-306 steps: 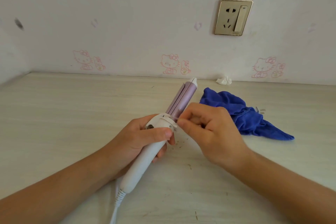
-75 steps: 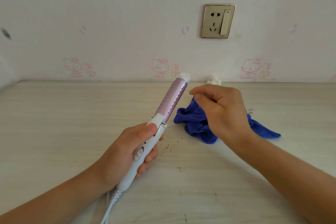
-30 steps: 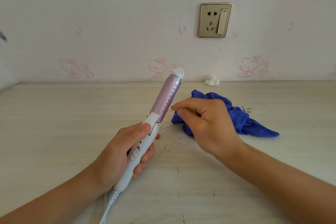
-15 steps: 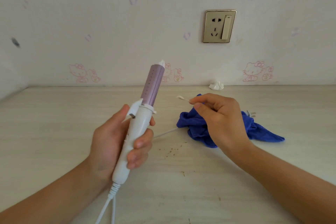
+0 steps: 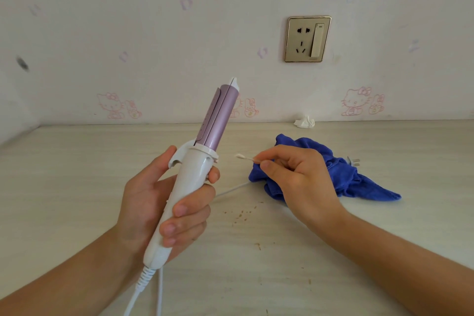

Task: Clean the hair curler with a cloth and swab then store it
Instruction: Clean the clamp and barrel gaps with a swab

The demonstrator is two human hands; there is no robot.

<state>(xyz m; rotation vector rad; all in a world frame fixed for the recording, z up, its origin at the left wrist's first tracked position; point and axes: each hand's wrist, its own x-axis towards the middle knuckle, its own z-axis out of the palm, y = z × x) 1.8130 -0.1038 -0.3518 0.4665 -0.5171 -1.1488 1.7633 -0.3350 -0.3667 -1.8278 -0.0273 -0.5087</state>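
White curler (image 5: 191, 187) in left hand (image 5: 154, 202); swab (image 5: 245, 158) pinched in right hand (image 5: 300, 182)

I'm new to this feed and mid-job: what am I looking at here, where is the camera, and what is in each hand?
No machine: a person's two bare hands, filmed by one camera worn on the head, looking down at a pale wood-grain table. The left hand grips the white handle of a white and lilac hair curler, barrel pointing up. The fingers of the right hand pinch a white cotton swab, apart from the curler. Behind lie a crumpled blue cloth, the curler's plug unplugged, a small white wad and brown crumbs.
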